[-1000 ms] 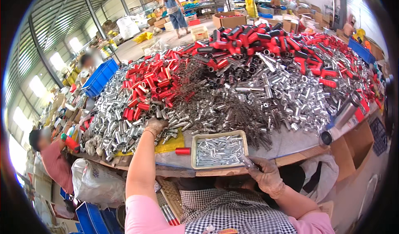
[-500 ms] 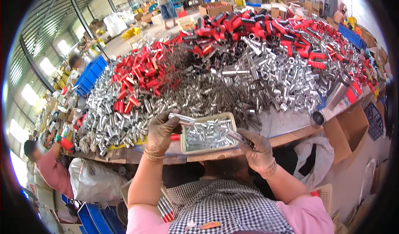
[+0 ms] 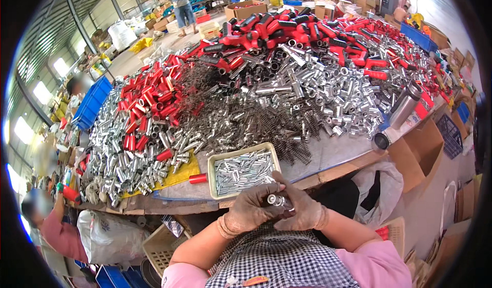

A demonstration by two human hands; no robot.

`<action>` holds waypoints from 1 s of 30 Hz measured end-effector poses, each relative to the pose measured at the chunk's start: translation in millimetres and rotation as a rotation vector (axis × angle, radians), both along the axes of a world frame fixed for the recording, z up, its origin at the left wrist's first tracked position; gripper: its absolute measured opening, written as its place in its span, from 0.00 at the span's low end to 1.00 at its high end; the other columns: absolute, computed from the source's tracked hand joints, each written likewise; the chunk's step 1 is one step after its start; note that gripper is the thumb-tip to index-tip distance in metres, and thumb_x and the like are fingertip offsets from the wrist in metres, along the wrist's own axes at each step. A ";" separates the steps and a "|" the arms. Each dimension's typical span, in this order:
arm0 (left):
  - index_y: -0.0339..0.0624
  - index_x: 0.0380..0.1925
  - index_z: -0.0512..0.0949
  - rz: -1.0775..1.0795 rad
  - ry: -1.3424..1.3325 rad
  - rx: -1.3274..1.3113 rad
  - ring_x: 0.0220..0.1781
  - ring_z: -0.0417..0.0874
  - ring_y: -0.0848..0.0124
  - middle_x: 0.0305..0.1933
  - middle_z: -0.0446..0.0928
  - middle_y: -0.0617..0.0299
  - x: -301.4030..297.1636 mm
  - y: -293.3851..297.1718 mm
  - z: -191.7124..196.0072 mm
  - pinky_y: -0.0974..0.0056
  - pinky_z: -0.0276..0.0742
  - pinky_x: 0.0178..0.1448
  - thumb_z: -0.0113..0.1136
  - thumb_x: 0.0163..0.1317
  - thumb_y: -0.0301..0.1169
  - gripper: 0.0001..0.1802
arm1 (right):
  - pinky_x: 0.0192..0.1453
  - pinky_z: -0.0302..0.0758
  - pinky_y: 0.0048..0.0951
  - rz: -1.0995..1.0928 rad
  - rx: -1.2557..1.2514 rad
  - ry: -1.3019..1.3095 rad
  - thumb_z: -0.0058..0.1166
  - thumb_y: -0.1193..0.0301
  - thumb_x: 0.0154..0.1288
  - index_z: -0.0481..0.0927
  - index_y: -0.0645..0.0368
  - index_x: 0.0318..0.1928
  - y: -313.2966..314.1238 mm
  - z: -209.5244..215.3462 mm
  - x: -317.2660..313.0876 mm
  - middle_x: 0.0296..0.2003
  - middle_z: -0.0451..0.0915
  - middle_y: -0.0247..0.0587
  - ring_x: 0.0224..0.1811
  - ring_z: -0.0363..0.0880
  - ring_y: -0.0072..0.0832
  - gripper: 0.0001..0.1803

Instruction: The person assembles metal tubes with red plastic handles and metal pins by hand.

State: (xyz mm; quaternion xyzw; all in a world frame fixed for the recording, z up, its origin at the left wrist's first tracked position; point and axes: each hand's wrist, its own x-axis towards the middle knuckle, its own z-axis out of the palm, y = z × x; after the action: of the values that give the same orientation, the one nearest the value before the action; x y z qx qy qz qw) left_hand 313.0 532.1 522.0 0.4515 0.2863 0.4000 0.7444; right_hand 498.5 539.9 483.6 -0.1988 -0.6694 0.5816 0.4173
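Observation:
My left hand [image 3: 250, 209] and my right hand [image 3: 305, 206], both in dirty work gloves, meet in front of my checked apron. Their fingers are closed around a shiny metal tube part [image 3: 277, 201] with a round, stepped end. The gloves partly hide it, so its full length cannot be made out. Just beyond them, at the table's near edge, sits a cream plastic tray [image 3: 210, 181] of small silvery metal pins [image 3: 245, 169]. A red sleeve [image 3: 198, 178] lies against the left of the tray.
Beyond the tray rise heaps of dark springs [image 3: 266, 125], silvery metal fittings [image 3: 333, 91] and red-and-black handles [image 3: 279, 29]. A steel flask [image 3: 406, 105] stands at the right, above an open cardboard box [image 3: 417, 152]. Another person [image 3: 61, 231] works at the left.
Both hands have come together, down and toward me, from either side of the tray. Metal pieces were in separate hands before; now both hands grip one tube part. The view has shifted slightly.

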 end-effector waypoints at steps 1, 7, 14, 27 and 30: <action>0.32 0.54 0.75 -0.009 -0.003 0.002 0.43 0.79 0.76 0.46 0.80 0.61 0.9 2.4 -6.3 0.71 0.77 0.47 0.65 0.61 0.26 0.21 | 0.59 0.72 0.27 -0.009 0.002 -0.003 0.70 0.69 0.53 0.43 0.63 0.74 0.1 -2.1 1.5 0.59 0.70 0.47 0.57 0.71 0.26 0.57; 0.35 0.60 0.69 -0.067 0.145 0.247 0.47 0.78 0.75 0.51 0.78 0.55 12.8 3.8 19.6 0.67 0.77 0.51 0.61 0.65 0.32 0.25 | 0.49 0.75 0.27 -0.061 0.017 -0.278 0.69 0.68 0.56 0.59 0.63 0.70 27.0 23.4 34.4 0.49 0.79 0.42 0.46 0.77 0.23 0.45; 0.34 0.50 0.77 0.391 0.728 0.729 0.43 0.83 0.61 0.44 0.81 0.50 -16.6 -1.9 6.1 0.61 0.77 0.49 0.61 0.64 0.36 0.19 | 0.39 0.72 0.33 -1.057 0.378 0.125 0.38 0.71 0.70 0.71 0.64 0.51 89.4 -13.6 116.8 0.36 0.75 0.43 0.35 0.72 0.29 0.15; 0.30 0.48 0.75 0.822 1.370 0.638 0.43 0.83 0.54 0.39 0.81 0.45 -92.6 66.1 -0.6 0.56 0.77 0.47 0.56 0.64 0.56 0.34 | 0.33 0.69 0.20 -0.773 -0.256 -0.273 0.53 0.70 0.70 0.72 0.62 0.58 71.8 26.1 122.4 0.40 0.79 0.38 0.32 0.71 0.17 0.19; 0.31 0.51 0.73 0.742 1.557 0.533 0.46 0.80 0.48 0.42 0.79 0.42 -91.1 88.4 8.0 0.50 0.74 0.53 0.52 0.63 0.61 0.38 | 0.30 0.67 0.20 -0.559 -0.145 -0.457 0.52 0.75 0.61 0.74 0.63 0.58 52.7 49.9 99.5 0.32 0.76 0.31 0.27 0.67 0.17 0.22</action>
State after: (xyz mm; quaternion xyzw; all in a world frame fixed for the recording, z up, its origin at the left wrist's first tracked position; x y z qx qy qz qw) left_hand 222.0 620.4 529.9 0.6307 0.7344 0.2487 0.0333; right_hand 598.0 592.5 533.5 -0.5280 -0.6219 0.4317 0.3848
